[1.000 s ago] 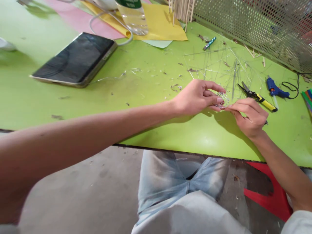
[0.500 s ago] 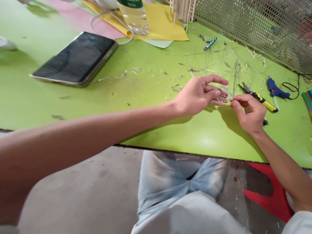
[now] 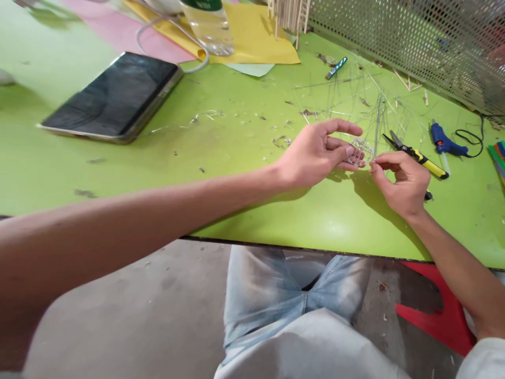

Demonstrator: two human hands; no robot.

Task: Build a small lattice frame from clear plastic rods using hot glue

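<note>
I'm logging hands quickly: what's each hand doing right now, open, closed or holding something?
Left hand: holding a small wire frame.
Right hand: closed in a pinch at the frame's edge; whether it grips wire cannot be told.

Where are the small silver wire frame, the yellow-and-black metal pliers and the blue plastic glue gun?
Wire frame [image 3: 362, 148]: head view, middle of its openwork.
Pliers [image 3: 415, 155]: head view, where blades meet handles.
Glue gun [image 3: 442, 140]: head view, its blue body.

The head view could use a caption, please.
Above green table, left hand holds wire frame, right hand at its edge.
</note>
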